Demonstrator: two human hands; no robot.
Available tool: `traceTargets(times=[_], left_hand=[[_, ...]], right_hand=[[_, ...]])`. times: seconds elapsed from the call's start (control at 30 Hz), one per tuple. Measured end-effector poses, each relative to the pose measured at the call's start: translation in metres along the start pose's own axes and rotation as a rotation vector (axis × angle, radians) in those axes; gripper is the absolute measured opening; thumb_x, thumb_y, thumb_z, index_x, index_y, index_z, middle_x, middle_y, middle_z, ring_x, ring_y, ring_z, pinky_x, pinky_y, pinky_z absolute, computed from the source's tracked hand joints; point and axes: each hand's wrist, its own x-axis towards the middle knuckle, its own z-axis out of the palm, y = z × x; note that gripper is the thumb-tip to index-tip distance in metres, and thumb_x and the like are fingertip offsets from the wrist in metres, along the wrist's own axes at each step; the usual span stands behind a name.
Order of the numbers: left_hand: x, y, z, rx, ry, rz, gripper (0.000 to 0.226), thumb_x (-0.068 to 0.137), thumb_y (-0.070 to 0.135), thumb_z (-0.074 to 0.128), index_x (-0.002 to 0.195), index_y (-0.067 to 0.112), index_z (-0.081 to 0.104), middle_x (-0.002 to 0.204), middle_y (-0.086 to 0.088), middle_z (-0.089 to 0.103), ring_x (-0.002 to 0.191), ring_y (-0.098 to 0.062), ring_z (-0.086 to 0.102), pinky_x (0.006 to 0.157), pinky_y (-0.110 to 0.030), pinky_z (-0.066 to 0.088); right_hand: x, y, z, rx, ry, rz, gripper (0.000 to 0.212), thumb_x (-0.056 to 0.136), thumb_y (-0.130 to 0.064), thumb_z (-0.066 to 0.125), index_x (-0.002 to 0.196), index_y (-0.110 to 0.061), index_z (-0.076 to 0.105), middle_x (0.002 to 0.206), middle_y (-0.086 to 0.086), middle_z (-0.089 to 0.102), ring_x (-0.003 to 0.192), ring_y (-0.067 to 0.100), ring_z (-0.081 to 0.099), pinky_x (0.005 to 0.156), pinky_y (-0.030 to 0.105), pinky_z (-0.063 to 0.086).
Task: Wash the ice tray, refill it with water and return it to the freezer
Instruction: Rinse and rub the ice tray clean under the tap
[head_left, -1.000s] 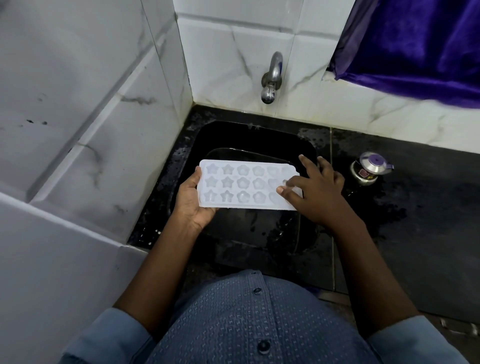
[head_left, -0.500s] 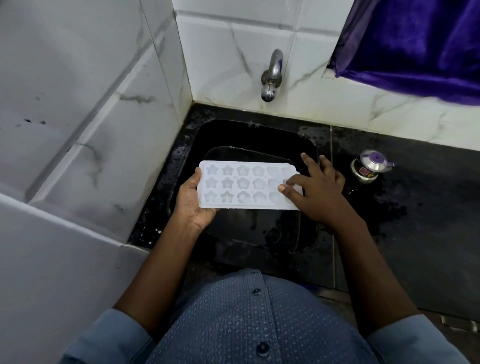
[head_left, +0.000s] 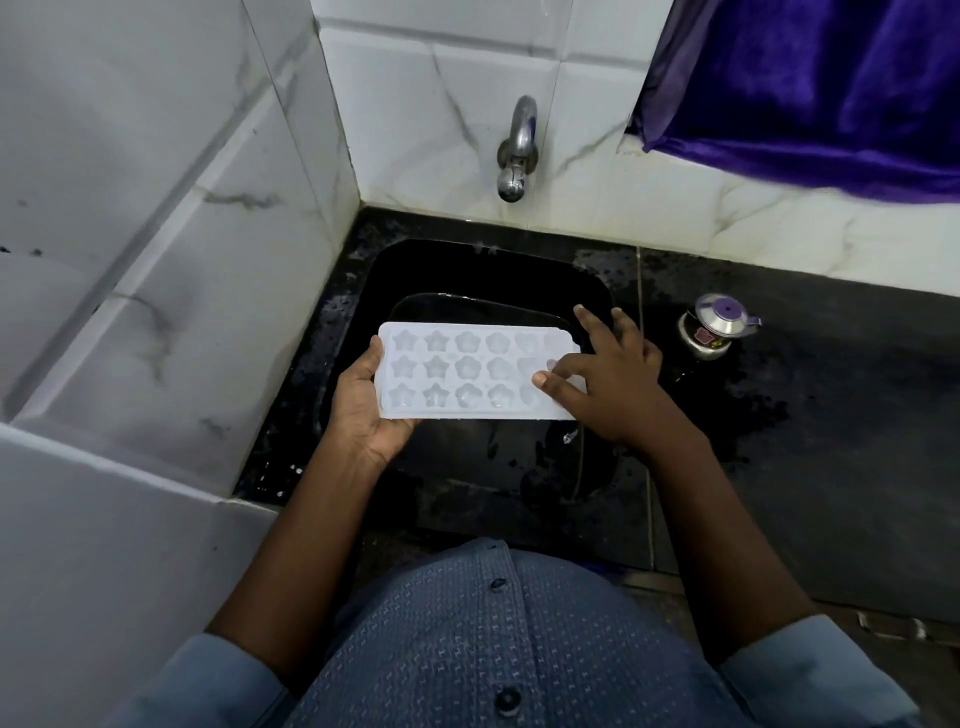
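Ice tray (head_left: 467, 376) held flat over the sink (head_left: 592, 291), long axis running left to right, directly below the tap (head_left: 517, 150).

The left hand (head_left: 366, 410) grips the left short end, with the thumb on top and the palm under. The right hand (head_left: 608, 379) lies with spread fingers on the right end and the thumb presses near the front edge, which I judge to be rubbing the cells. Both hands are equally near, one at each end. The tap is further from the person than the tray, so the tray must go forward to meet water. No stream is visible. The star and flower cells look empty of ice, but I cannot tell if they hold water. A small steel pot (head_left: 714, 327) with a purple lid stands on the wet dark surface (head_left: 831, 415), to the right.
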Motion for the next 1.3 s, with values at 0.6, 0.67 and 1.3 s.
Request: traceTargets(times=[0.6,0.67,1.3], left_hand=[[0.003,0.001,0.011,0.003,-0.017,0.005,0.049,0.11,0.044,0.045,0.131,0.005,0.066,0.128,-0.02,0.074,0.111,-0.037,0.075,0.088,-0.055,0.06],[0.002,0.001,0.013,0.007,-0.013,0.001,0.048,0.111,0.043,0.044,0.129,0.005,0.067,0.127,-0.02,0.074,0.108,-0.036,0.076,0.083,-0.053,0.062],[0.002,0.002,0.012,0.02,0.011,0.002,0.056,0.11,0.046,0.043,0.146,0.006,0.059,0.134,-0.02,0.071,0.121,-0.039,0.07,0.087,-0.054,0.061]], right_hand=[[0.001,0.004,-0.003,0.011,0.003,0.013,0.051,0.098,-0.074,0.04,0.115,-0.04,0.074,0.175,-0.005,0.003,0.158,0.025,-0.013,0.121,0.057,-0.002],[0.001,0.005,-0.003,-0.044,0.025,0.018,0.051,0.099,-0.074,0.038,0.117,-0.042,0.074,0.175,-0.004,0.002,0.158,0.027,-0.013,0.121,0.056,-0.003],[0.002,0.003,-0.002,-0.084,0.061,0.024,0.051,0.099,-0.073,0.036,0.115,-0.044,0.074,0.175,-0.002,0.002,0.158,0.03,-0.013,0.121,0.059,-0.004]])
